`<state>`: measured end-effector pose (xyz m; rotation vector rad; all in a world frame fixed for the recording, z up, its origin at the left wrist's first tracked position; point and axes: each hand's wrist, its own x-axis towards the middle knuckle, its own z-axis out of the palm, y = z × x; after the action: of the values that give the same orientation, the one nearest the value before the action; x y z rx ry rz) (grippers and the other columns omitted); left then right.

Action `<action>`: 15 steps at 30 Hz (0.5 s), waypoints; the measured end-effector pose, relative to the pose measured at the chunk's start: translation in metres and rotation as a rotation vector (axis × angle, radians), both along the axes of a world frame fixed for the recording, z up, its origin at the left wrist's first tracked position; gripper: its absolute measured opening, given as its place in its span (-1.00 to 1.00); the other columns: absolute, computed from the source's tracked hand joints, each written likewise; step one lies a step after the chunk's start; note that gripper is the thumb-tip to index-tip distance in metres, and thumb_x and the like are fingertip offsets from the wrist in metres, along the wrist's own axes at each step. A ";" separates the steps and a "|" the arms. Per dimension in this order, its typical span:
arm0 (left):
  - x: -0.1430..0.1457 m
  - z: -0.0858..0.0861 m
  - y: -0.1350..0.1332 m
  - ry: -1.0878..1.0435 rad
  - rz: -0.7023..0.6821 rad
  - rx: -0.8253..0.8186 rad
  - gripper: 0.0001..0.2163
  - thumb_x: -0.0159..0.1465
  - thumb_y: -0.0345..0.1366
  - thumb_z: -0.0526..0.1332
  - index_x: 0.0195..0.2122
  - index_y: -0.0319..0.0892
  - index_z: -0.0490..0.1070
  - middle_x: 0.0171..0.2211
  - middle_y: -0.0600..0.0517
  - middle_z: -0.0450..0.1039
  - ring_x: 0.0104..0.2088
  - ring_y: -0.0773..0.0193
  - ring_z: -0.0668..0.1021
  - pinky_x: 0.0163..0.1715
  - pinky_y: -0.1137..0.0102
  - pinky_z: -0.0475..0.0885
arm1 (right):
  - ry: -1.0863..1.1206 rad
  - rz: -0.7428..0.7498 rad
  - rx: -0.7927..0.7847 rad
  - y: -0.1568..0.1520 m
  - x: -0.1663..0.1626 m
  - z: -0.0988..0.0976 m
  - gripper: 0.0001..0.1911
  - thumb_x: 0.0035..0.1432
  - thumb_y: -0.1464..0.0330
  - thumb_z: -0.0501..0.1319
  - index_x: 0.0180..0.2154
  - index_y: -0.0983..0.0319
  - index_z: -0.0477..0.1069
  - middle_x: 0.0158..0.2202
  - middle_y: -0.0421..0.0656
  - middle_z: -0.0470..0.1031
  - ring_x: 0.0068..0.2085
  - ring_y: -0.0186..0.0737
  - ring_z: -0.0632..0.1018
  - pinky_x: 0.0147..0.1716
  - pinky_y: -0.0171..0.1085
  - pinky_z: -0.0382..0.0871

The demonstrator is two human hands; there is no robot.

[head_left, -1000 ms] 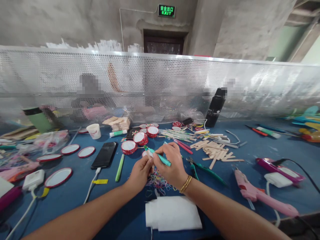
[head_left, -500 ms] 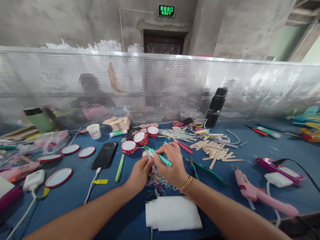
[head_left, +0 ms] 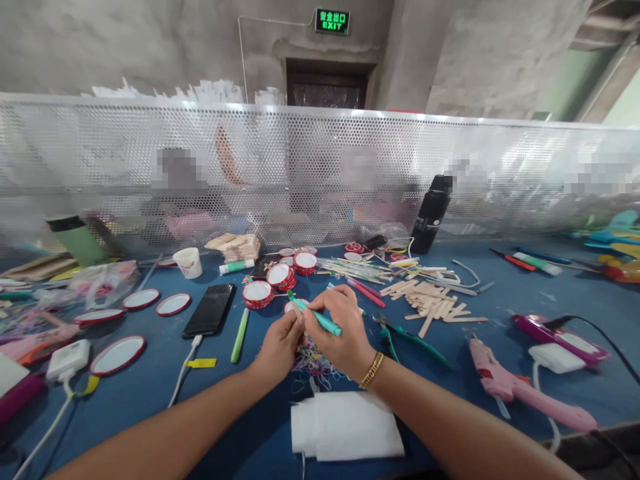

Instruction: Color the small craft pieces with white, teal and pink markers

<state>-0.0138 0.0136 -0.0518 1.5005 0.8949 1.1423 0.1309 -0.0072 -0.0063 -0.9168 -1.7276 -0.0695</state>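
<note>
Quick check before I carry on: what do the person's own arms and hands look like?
Both the left hand and right hand are ungloved, and no sleeves show on the forearms. The right wrist wears a gold, chain-like bracelet; the left wrist shows nothing worn.

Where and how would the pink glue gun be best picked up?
Probably by its handle, right hand coming down from the near right once the teal marker is put aside. The handle is long and slants toward the near right, while the nozzle points away from the person, so fingers should stay off the tip. A white cable passes beneath the gun.
</note>
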 end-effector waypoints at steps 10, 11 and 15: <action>0.000 0.000 0.001 0.018 0.008 0.018 -0.55 0.22 0.17 0.18 -0.38 -0.20 0.36 -0.60 0.16 0.21 -0.58 0.41 0.21 -0.57 0.47 0.09 | 0.004 -0.004 -0.004 0.000 0.000 0.000 -0.87 0.20 0.39 0.19 -0.41 0.17 0.30 -0.48 -0.28 0.47 -0.40 -0.29 0.47 0.00 -0.09 0.18; 0.000 0.000 0.001 0.011 0.011 0.021 -0.54 0.21 0.18 0.18 -0.39 -0.20 0.36 -0.59 0.16 0.21 -0.57 0.41 0.21 -0.56 0.47 0.10 | 0.004 0.005 -0.001 0.000 -0.001 0.000 -0.87 0.19 0.39 0.19 -0.42 0.17 0.30 -0.48 -0.28 0.47 -0.40 -0.29 0.47 0.00 -0.09 0.18; 0.000 0.000 0.002 -0.010 -0.001 0.018 -0.56 0.21 0.16 0.19 -0.42 -0.19 0.32 -0.58 0.16 0.21 -0.56 0.41 0.22 -0.55 0.46 0.11 | 0.003 -0.001 -0.006 0.000 0.000 -0.001 -0.87 0.19 0.40 0.19 -0.42 0.18 0.30 -0.49 -0.28 0.46 -0.41 -0.29 0.46 -0.01 -0.10 0.18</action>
<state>-0.0137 0.0152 -0.0522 1.5079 0.8795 1.1590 0.1305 -0.0075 -0.0069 -0.9217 -1.7257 -0.0640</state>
